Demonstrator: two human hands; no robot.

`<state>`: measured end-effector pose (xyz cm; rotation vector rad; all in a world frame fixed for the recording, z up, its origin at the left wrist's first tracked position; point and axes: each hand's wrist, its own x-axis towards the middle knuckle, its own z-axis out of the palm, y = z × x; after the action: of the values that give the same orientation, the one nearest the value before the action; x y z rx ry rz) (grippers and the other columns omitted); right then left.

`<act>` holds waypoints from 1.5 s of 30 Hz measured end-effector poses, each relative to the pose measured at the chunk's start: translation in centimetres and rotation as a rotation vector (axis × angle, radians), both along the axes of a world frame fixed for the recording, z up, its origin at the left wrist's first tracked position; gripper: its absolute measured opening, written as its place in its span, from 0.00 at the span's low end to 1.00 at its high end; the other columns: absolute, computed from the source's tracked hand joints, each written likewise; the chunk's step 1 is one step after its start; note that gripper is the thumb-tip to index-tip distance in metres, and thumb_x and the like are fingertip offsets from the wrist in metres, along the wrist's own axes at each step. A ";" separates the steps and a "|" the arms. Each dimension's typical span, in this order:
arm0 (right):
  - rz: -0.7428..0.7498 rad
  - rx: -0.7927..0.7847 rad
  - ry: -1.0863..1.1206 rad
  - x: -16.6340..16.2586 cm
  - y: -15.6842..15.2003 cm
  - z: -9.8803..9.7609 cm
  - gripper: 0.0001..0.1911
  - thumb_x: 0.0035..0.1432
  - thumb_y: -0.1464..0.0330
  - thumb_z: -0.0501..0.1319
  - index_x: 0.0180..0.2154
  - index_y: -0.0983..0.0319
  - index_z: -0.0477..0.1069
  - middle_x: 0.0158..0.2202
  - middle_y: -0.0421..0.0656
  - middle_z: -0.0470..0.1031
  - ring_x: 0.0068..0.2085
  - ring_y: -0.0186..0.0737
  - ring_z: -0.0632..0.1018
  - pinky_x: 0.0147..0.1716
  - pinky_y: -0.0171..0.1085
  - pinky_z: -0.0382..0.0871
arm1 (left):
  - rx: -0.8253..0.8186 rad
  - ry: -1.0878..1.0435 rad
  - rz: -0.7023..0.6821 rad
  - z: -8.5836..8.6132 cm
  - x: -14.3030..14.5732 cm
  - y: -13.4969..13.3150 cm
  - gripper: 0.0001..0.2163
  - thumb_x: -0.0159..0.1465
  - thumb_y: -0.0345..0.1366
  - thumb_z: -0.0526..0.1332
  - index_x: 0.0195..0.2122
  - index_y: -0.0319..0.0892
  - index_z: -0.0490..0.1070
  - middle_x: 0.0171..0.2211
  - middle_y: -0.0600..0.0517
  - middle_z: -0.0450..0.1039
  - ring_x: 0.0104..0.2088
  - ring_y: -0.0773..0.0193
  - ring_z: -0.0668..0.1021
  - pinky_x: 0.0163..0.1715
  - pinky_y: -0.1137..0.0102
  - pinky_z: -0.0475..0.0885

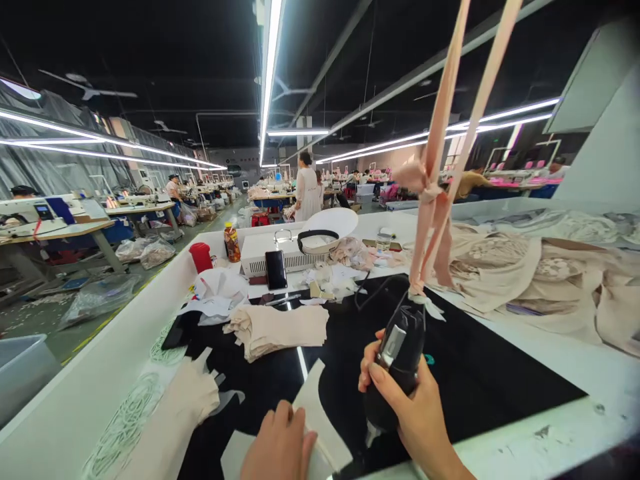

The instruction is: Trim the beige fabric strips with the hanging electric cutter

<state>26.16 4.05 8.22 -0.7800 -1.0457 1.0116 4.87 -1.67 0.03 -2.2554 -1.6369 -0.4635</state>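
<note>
Panel [313, 393] lies on the tabletop [480, 373] left of the tool [406, 353], left hand [280, 443] over it (pinching: cannot tell), right hand [423, 413] gripping the tool; step seems to be steadying, next move presumably calls for fingers clear of the tip [371, 435].

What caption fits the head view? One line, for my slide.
Right hand grips a black handheld tool; left hand rests on pale flat pieces over a black work surface.

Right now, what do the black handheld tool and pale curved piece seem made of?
The black handheld tool looks plastic, smooth with highlights; its silver strip shines like metal. The pale curved piece, matte, crisply cut, may be card or fabric.
</note>
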 end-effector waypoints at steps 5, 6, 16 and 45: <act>0.061 0.054 0.024 0.4 0.0 -0.7 0.21 0.62 0.62 0.75 0.51 0.54 0.69 0.34 0.37 0.78 0.27 0.37 0.79 0.30 0.38 0.78 | -0.039 -0.085 -0.062 3.4 -1.4 -0.5 0.17 0.73 0.23 0.50 0.52 0.41 0.77 0.42 0.48 0.79 0.38 0.61 0.83 0.39 0.72 0.80; 0.062 0.061 0.031 0.3 -0.1 -0.7 0.21 0.62 0.63 0.75 0.51 0.54 0.69 0.34 0.37 0.78 0.27 0.37 0.79 0.29 0.38 0.77 | -0.035 -0.092 -0.102 3.7 -1.6 -0.4 0.20 0.70 0.20 0.49 0.53 0.41 0.76 0.45 0.47 0.80 0.42 0.61 0.84 0.43 0.70 0.81; 0.096 0.093 0.089 -1.3 -0.9 -0.4 0.20 0.62 0.62 0.75 0.50 0.53 0.69 0.33 0.36 0.77 0.27 0.35 0.78 0.28 0.36 0.75 | -0.118 -0.025 -0.377 2.0 -2.6 0.7 0.16 0.75 0.25 0.55 0.59 0.43 0.75 0.57 0.47 0.80 0.57 0.57 0.82 0.59 0.62 0.80; 0.108 0.105 0.086 -2.1 -0.9 -0.7 0.19 0.61 0.65 0.75 0.48 0.54 0.70 0.32 0.36 0.78 0.26 0.34 0.78 0.26 0.33 0.77 | 0.088 -0.099 -0.570 -0.3 2.1 0.0 0.13 0.77 0.27 0.52 0.54 0.36 0.75 0.44 0.46 0.81 0.46 0.59 0.85 0.52 0.68 0.83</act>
<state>24.08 3.14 7.48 -0.5944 -1.0666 1.0642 7.00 -1.66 -0.27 -2.6447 -0.9603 -0.7721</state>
